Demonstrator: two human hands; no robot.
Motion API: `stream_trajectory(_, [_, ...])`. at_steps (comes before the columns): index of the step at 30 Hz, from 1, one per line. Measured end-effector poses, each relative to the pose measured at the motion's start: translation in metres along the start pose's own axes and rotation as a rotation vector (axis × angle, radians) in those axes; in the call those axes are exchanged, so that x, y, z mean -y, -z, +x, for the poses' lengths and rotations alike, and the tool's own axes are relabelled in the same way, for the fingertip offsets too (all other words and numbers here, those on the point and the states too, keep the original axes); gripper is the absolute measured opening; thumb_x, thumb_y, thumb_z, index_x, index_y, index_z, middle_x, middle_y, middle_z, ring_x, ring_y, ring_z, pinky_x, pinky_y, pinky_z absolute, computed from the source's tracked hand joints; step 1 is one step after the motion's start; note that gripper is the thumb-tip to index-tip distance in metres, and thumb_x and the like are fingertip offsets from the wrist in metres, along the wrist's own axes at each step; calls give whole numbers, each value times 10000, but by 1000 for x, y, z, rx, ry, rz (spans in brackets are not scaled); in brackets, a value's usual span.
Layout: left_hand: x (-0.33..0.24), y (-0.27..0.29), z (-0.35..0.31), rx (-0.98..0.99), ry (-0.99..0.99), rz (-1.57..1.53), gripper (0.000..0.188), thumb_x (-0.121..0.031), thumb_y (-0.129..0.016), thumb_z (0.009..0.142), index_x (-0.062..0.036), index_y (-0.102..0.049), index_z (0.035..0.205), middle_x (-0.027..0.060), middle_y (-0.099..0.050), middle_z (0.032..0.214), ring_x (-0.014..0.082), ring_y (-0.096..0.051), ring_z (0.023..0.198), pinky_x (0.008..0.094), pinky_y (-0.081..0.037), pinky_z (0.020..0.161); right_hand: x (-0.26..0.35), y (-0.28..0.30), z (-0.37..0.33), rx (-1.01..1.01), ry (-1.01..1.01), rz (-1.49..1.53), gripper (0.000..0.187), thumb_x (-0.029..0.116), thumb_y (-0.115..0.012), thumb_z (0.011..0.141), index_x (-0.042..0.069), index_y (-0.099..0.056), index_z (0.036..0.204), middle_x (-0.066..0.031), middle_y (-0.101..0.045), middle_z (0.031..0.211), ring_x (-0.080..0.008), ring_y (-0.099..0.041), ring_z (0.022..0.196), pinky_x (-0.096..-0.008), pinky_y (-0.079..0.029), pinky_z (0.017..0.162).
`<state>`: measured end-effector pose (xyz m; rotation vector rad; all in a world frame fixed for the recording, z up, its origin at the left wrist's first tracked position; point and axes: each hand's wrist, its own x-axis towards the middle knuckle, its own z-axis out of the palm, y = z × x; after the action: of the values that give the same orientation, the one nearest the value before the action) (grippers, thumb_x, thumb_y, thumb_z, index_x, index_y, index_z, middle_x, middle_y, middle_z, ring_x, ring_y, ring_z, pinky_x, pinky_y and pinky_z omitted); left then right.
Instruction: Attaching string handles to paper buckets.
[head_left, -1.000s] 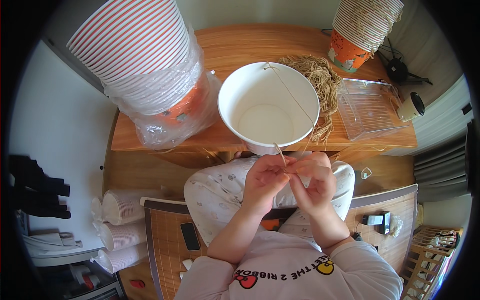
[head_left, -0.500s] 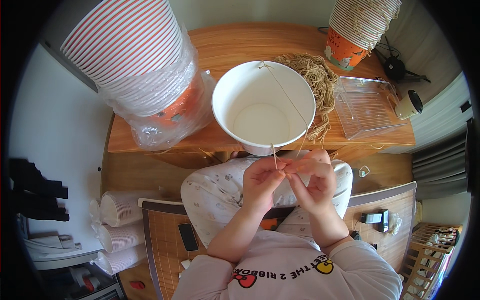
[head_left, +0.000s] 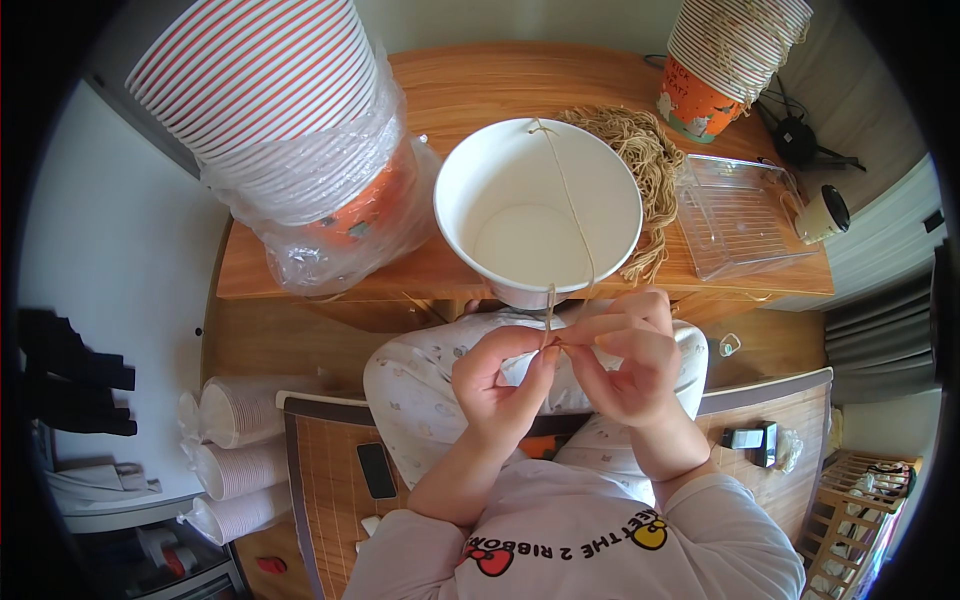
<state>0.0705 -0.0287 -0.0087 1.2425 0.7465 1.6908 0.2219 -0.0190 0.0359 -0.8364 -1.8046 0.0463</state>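
Note:
In front of me a large white paper bucket [head_left: 480, 185] stands at the table's near edge, its mouth tilted toward me. Tan string [head_left: 568, 192] is knotted at its far rim and crosses the mouth toward my hands. A short length also hangs from the near rim. Just below that rim, my left hand [head_left: 500, 385] pinches the string between thumb and finger. My right hand [head_left: 630, 365] pinches it too, its fingertips close to the left ones. The exact crossing of the strands is hidden by my fingers. A bundle of tan string [head_left: 640, 165] lies right of the bucket.
Stacked striped-rim buckets in plastic wrap [head_left: 300, 150] stand at left on the wooden table [head_left: 480, 82]. At right are another bucket stack [head_left: 700, 95], a clear plastic tray [head_left: 735, 215] and a lidded cup [head_left: 823, 214]. Wrapped cup stacks [head_left: 240, 470] and a phone [head_left: 376, 470] lie below.
My left hand has shifted slightly left and down, and its thumb and finger have changed position on the string. The right hand stays nearly in place. The view has moved slightly.

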Motion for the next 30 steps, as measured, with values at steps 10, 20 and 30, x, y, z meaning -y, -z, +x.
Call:
stream_trajectory(10, [-18, 5, 15, -17, -291, 380, 160, 57, -732, 796, 27, -693, 949, 116, -736, 879, 198, -698, 744, 284, -543, 682, 7, 11, 35, 107, 210, -33, 517, -58, -794, 702, 129, -472, 1060, -6, -740, 895, -191, -541, 777, -361, -391, 713])
stream_trajectory(20, [-28, 5, 26, -16, -486, 575, 203, 45, -746, 717, -36, -693, 894, 81, -730, 858, 226, -686, 720, 303, -549, 642, 4, 7, 42, 184, 272, -76, 412, -1, -808, 684, 132, -559, 984, 22, -735, 923, -173, -575, 808, -328, -427, 725])
stream_trajectory(30, [-32, 2, 21, -8, -346, 528, 186, 37, -733, 726, -34, -675, 888, 88, -711, 837, 245, -678, 713, 312, -541, 642, -3, -4, 31, 15, 287, 24, 368, 17, -842, 687, 125, -580, 921, 8, -732, 952, -180, -605, 817, -322, -456, 722])
